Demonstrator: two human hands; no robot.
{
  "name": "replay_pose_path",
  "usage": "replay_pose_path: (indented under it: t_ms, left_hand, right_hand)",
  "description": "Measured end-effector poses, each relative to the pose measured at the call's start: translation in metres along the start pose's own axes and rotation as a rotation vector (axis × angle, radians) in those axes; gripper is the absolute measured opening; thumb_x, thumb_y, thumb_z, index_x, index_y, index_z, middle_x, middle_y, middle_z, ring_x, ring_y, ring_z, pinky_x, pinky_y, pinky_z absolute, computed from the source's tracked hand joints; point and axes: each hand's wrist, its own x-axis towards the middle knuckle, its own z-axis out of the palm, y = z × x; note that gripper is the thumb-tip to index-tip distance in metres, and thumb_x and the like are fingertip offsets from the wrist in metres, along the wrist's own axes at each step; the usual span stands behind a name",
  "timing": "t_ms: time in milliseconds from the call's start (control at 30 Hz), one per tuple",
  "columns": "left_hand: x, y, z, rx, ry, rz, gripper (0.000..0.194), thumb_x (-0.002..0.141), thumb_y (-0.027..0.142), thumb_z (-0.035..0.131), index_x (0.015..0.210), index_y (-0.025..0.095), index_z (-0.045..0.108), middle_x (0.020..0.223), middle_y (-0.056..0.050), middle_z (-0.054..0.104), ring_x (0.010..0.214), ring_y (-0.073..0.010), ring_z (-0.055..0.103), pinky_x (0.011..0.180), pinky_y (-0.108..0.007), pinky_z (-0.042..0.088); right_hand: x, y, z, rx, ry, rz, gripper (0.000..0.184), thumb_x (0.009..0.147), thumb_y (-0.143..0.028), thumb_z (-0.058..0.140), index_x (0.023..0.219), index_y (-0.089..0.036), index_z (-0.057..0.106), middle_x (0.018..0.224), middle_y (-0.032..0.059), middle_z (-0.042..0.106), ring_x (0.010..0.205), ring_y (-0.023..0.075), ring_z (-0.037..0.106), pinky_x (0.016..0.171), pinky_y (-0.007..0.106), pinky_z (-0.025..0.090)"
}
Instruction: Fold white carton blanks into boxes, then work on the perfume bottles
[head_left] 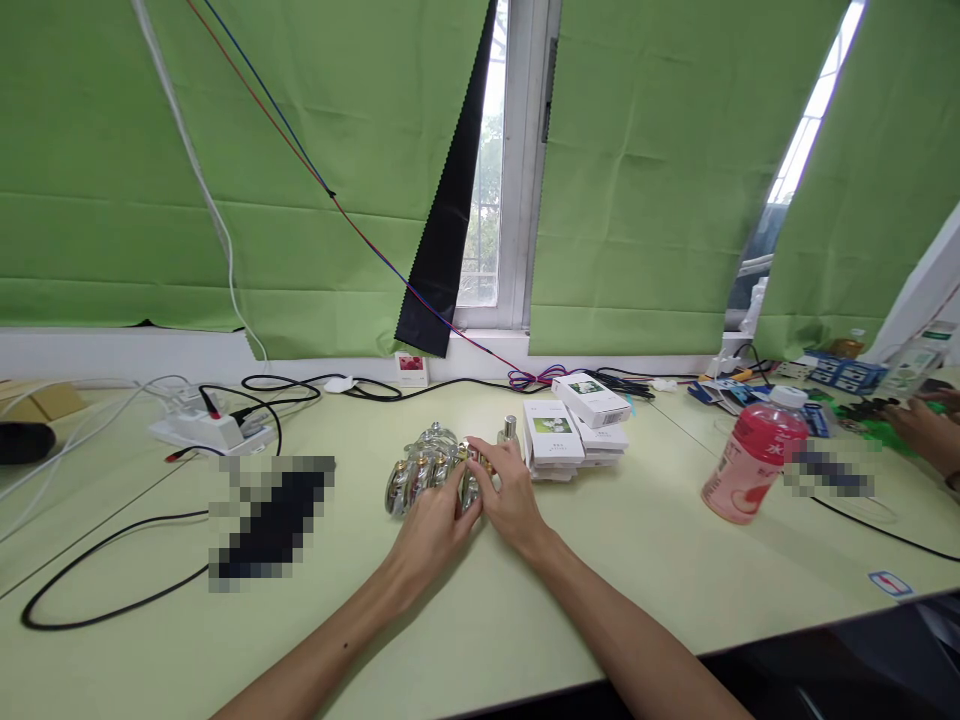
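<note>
Several small clear glass bottles [420, 480] with gold-coloured necks stand in a tight group on the pale table. My left hand [436, 512] is closed around a glass bottle [469, 490] at the right end of this group. From the other side my right hand [511, 497] closes on the same bottle, its fingers bent over the neck, so most of the bottle is hidden. Just behind my right hand rises a bottle with a tall silver cap [510, 430]. Stacked white boxes [553, 440] with a green-and-white picture lie to the right.
A pink drink bottle [754, 460] stands at the right. On the left are a blurred dark device [277, 520], a black cable and a white power strip [214, 430]. Cables run along the wall. Another person's hand [919, 425] is at the far right.
</note>
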Motion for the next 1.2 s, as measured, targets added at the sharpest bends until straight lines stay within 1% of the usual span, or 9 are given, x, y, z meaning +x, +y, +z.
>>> replay_pose_path:
  t_ms: [333,467,800,1033,1200]
  left_hand:
    - [0.0001,-0.0003,0.0001,0.004,0.001,0.009,0.044,0.094,0.032,0.046,0.136,0.018,0.05,0.061,0.002,0.061,0.054,-0.0189,0.056,0.057,-0.026,0.034]
    - [0.0007,-0.0007,0.001,-0.009,-0.007,0.002,0.043,0.094,0.032,0.046,0.135,0.019,0.05,0.061,0.002,0.062,0.054,-0.0184,0.056,0.056,-0.025,0.034]
    - [-0.0004,-0.002,0.0004,-0.003,-0.014,-0.003,0.041,0.094,0.033,0.047,0.133,0.018,0.052,0.06,0.002,0.061,0.053,-0.0177,0.056,0.055,-0.025,0.033]
    - [0.0003,0.0,-0.0006,0.014,-0.023,-0.019,0.039,0.095,0.033,0.047,0.13,0.017,0.053,0.06,0.002,0.061,0.052,-0.0177,0.056,0.055,-0.025,0.032]
    - [-0.0008,0.0005,-0.0013,0.015,-0.027,-0.019,0.038,0.095,0.034,0.047,0.129,0.017,0.054,0.06,0.002,0.062,0.053,-0.0179,0.057,0.055,-0.025,0.032]
  right_hand:
    - [0.0008,0.0007,0.0011,-0.002,0.0,-0.003,0.032,0.098,-0.017,0.053,0.128,-0.021,0.065,0.106,0.0083,0.072,0.095,0.0232,0.057,0.085,0.037,0.052]
    - [0.0006,0.0005,0.0008,-0.011,-0.002,0.005,0.032,0.098,-0.018,0.053,0.128,-0.022,0.065,0.107,0.0078,0.072,0.095,0.023,0.058,0.085,0.037,0.052]
    - [-0.0004,0.0013,0.0017,-0.047,0.015,0.009,0.03,0.097,-0.019,0.056,0.125,-0.022,0.066,0.107,0.007,0.073,0.094,0.0238,0.057,0.085,0.037,0.051]
    - [0.0005,0.002,0.0016,-0.059,0.03,0.019,0.029,0.095,-0.019,0.059,0.123,-0.023,0.067,0.103,0.0067,0.073,0.09,0.0235,0.057,0.08,0.036,0.052]
    - [0.0005,0.0017,0.0013,-0.044,0.03,0.037,0.029,0.095,-0.02,0.06,0.123,-0.022,0.068,0.104,0.0065,0.073,0.092,0.0238,0.057,0.083,0.037,0.051]
